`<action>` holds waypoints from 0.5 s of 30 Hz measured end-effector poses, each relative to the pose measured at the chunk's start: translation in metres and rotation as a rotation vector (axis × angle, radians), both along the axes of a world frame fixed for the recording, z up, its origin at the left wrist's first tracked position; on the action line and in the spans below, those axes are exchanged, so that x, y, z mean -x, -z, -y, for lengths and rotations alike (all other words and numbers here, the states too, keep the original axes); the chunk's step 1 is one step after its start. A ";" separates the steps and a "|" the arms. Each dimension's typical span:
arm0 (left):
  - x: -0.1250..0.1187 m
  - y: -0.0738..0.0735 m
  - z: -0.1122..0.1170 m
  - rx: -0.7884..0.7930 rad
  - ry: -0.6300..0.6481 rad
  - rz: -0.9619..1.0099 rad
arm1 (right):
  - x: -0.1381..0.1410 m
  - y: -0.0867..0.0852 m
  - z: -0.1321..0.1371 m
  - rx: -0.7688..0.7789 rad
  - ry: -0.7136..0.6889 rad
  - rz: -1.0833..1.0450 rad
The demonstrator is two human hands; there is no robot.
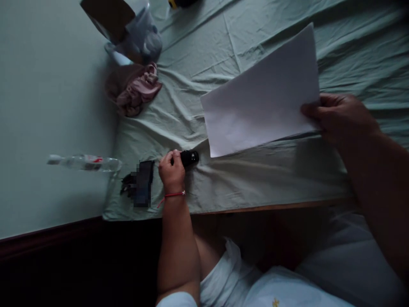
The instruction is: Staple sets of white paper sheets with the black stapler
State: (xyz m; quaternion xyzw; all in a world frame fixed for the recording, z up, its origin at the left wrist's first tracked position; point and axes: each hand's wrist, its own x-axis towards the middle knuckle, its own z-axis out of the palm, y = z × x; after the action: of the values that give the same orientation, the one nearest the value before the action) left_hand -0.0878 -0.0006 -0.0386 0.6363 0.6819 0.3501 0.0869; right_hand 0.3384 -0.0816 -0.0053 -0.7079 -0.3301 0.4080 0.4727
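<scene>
My right hand (341, 113) pinches the right end of white paper (262, 94), thumb on top. The paper is held tilted over the cloth-covered table; whether it is one sheet or several I cannot tell. My left hand (171, 168), with a red string round the wrist, is closed around a short black object (191, 158) that looks like a stapler. Its rounded far end points right, close to the paper's lower left corner but apart from it. The hand covers the rest of it.
Left of my left hand lie a dark, partly blurred-out item (143, 183) and a clear plastic bottle (92, 163). Farther back are a crumpled pink cloth (137, 91) and a translucent container (148, 38) with a brown card (110, 17). The wrinkled green tablecloth (255, 181) reaches the table's front edge.
</scene>
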 end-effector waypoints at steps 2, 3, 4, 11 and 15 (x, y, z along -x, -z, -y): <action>-0.006 0.001 0.004 -0.016 0.027 -0.005 | 0.001 0.000 0.000 0.006 0.046 -0.028; -0.010 0.001 0.006 -0.021 0.034 -0.014 | 0.002 -0.001 0.000 0.004 0.068 -0.032; -0.014 0.000 0.008 -0.017 0.041 -0.021 | 0.002 -0.002 0.000 -0.001 0.068 -0.024; -0.035 0.000 0.020 -0.024 0.047 0.027 | 0.007 -0.005 0.001 -0.016 0.047 -0.042; -0.042 0.003 0.025 -0.032 0.069 0.035 | 0.011 -0.009 -0.001 -0.053 0.089 -0.129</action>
State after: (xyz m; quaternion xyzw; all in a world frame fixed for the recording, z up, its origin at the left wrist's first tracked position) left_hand -0.0459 -0.0253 -0.0420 0.6544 0.6523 0.3688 0.1009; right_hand 0.3273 -0.0808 0.0038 -0.6814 -0.2775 0.4225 0.5293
